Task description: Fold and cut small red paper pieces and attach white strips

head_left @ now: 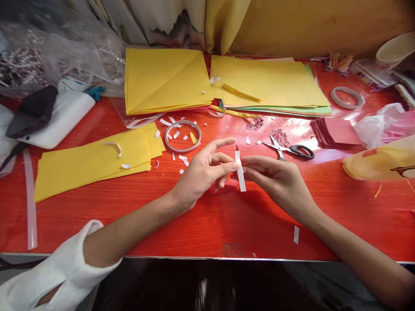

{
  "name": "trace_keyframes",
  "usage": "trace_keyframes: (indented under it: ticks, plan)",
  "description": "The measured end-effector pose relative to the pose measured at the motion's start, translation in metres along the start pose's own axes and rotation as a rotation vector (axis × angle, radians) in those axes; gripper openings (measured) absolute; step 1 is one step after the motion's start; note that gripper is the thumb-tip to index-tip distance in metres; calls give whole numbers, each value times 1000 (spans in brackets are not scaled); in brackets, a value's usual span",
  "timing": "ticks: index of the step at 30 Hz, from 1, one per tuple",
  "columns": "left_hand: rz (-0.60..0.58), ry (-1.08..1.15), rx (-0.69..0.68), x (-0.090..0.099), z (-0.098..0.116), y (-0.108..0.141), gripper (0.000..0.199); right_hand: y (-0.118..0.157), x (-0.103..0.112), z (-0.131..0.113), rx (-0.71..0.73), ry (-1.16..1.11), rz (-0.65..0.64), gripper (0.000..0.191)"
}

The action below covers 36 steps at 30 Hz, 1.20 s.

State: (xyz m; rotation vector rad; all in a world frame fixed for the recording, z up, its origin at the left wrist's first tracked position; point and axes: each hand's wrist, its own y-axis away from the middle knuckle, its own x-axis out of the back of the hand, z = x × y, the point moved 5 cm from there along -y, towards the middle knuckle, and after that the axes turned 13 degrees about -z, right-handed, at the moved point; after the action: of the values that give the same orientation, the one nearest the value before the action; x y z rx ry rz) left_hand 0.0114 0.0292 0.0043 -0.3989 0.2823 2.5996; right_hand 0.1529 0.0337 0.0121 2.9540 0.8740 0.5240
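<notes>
With the left hand (pixel 201 169), pressed the thumb onto a white strip (pixel 241 181), gripping it near its middle. Stretched the index finger out, well apart from the thumb and off the strip; curled the others loosely. With the right hand (pixel 282 175), pinched a small dark red piece (pixel 237 148) behind the strip, with thumb and forefinger almost together. Could not make out the hidden right fingers. Held the strip slightly tilted above the red tabletop (pixel 194 229), between the silvery ring (pixel 166 137) and the scissors (pixel 287 150).
</notes>
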Motion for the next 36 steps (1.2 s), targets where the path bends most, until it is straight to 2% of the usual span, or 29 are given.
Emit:
trace_keyframes:
  ticks: [9,24,36]
  plan:
    - [7,35,-88,0,3,-1,45,0,0,1,-68,-36,-7,23]
    - [21,-30,17,2,-1,-2,48,1,0,0,-21,114,6,19]
    - [32,-52,30,4,-3,-2,37,0,-3,-1,-19,173,-22,21]
